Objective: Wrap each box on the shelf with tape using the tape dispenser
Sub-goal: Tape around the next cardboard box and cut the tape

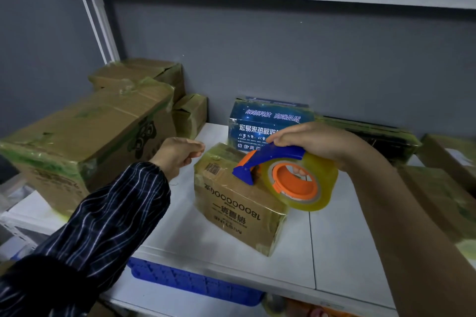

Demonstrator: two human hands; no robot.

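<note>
A small brown cardboard box [231,203] covered in clear tape sits on the white shelf [334,252], its print upside down to me. My right hand [316,140] grips a blue and orange tape dispenser [286,175] with a yellowish tape roll, held over the box's top right corner. Its blue blade end touches the top of the box. My left hand [177,153] hovers just left of the box with curled fingers, holding nothing that I can see.
A large taped cardboard box [90,141] stands at the left, with smaller taped boxes [144,74] behind it. A blue printed box [268,123] stands against the back wall. More taped boxes [443,188] lie at the right. A blue crate [190,280] sits below the shelf.
</note>
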